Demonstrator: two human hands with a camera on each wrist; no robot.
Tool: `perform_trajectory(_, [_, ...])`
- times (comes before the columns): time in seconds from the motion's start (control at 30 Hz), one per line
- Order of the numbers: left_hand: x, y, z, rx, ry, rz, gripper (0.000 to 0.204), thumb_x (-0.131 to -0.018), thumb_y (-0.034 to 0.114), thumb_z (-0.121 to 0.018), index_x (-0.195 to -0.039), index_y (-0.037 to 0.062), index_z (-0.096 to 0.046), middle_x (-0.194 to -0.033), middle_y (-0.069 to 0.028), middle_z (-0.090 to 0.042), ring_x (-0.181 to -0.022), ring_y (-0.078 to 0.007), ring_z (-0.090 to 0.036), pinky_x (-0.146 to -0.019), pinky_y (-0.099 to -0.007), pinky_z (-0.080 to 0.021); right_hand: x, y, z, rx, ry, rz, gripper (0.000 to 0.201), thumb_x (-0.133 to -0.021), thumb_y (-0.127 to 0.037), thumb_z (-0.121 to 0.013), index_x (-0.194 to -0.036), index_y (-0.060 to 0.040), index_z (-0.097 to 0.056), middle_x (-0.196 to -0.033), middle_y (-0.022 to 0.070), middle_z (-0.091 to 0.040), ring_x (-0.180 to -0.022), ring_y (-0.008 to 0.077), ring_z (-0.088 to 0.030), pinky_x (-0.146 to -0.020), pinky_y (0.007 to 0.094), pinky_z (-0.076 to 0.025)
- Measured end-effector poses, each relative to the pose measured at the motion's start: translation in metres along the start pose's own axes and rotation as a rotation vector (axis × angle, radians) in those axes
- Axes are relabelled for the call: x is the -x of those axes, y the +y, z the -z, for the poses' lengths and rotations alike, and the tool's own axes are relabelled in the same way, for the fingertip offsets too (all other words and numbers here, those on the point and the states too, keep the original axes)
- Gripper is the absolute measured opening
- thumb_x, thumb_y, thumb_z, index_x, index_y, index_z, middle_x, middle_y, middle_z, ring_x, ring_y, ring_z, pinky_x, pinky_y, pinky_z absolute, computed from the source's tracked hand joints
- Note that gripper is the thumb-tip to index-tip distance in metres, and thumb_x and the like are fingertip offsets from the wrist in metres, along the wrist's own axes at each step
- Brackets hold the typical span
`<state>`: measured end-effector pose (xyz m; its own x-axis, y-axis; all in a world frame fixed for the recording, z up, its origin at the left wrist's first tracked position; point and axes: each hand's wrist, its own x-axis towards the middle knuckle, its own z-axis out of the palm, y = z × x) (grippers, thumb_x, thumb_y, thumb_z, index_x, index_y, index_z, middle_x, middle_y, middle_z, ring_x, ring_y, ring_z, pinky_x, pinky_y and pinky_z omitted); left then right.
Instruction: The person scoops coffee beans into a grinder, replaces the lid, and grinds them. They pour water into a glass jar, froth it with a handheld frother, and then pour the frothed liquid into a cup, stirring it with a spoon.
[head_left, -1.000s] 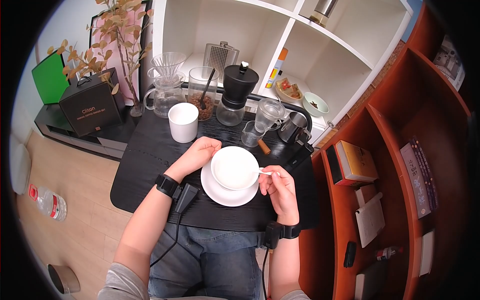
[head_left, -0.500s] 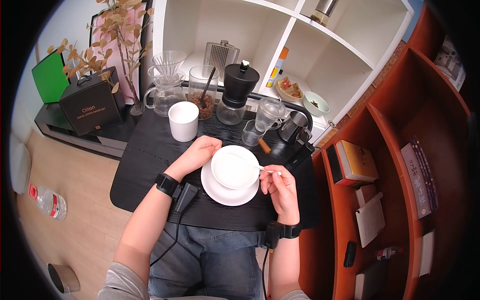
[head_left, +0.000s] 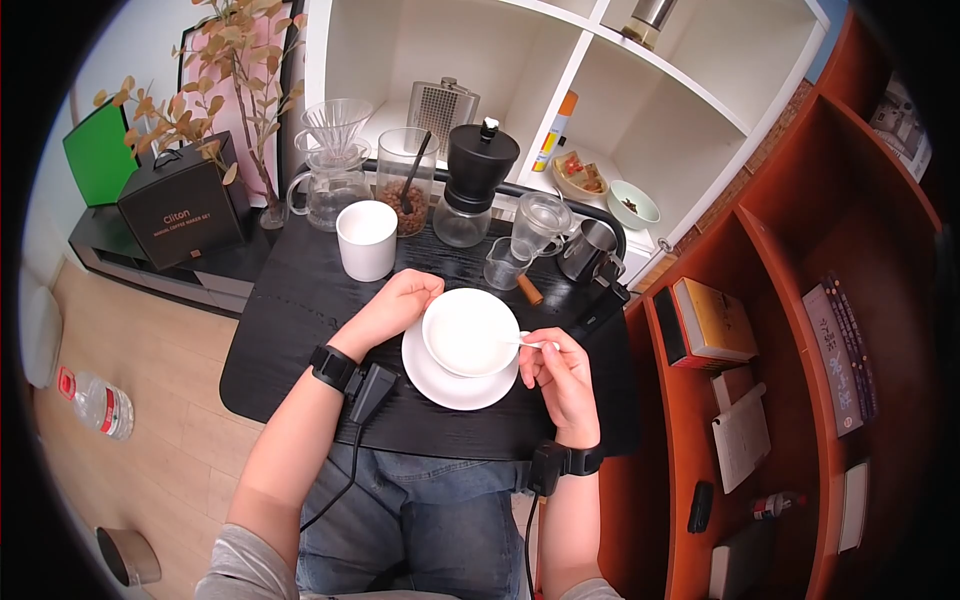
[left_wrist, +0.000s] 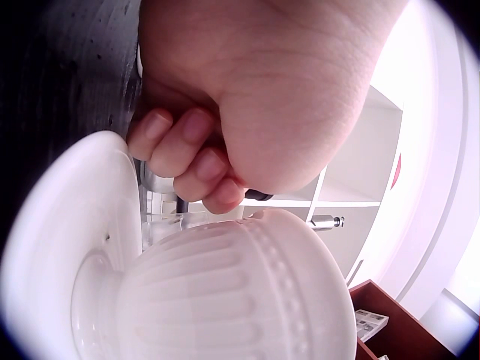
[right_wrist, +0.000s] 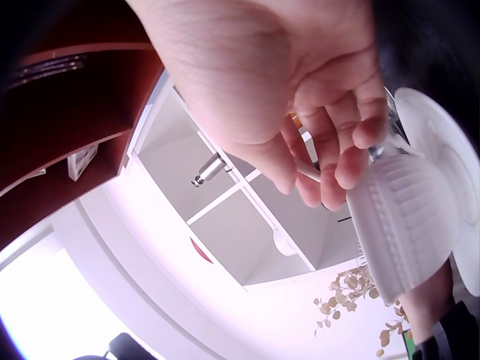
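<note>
A white cup (head_left: 468, 335) with a ribbed outer wall stands on a white saucer (head_left: 460, 398) near the table's front. Thumb and fingers of my right hand (head_left: 560, 378) pinch the handle of a slim white spoon (head_left: 535, 345), whose other end reaches over the rim into the cup. In the right wrist view, part of the spoon handle (right_wrist: 307, 171) shows between thumb and fingers. My left hand (head_left: 398, 303) lies beside the cup's left side, fingers (left_wrist: 196, 127) curled in towards the palm, nothing visible in them. The inside of the cup looks plain white.
On the black table (head_left: 290, 350) stand a white mug (head_left: 367, 242), a glass jar of beans (head_left: 405, 210), a coffee grinder (head_left: 475, 175), a glass dripper on a server (head_left: 338, 185), small glass vessels (head_left: 525, 245) and a metal pitcher (head_left: 588, 250). A red-brown bookshelf (head_left: 650, 480) borders the right.
Between frames the spoon swings within the cup: half a second ago more of it showed, across the cup, and now less shows, near the right rim. Both hands stay nearly in place.
</note>
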<state>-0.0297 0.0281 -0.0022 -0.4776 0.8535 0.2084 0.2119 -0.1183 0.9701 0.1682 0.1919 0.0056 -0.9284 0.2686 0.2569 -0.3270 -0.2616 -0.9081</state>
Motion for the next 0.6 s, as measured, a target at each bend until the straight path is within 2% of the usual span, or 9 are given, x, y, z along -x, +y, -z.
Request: perform_trajectory(0.6, [-0.0002, -0.0004, 0.0002, -0.003, -0.001, -0.002, 0.016, -0.074, -0.004, -0.036, -0.06, 0.004, -0.038, -0.058, 0.0059, -0.033, -0.058, -0.0044, -0.031, -0.052, -0.0224, -0.027, 0.0006, -0.0016, -0.0019, 0.051, -0.005, -0.027, 0.025, -0.094, -0.017, -0.051, -0.11, 0.0001, -0.06, -0.08, 0.0054, -0.063, -0.064, 0.0059, -0.053, -0.059, 0.0188, -0.042])
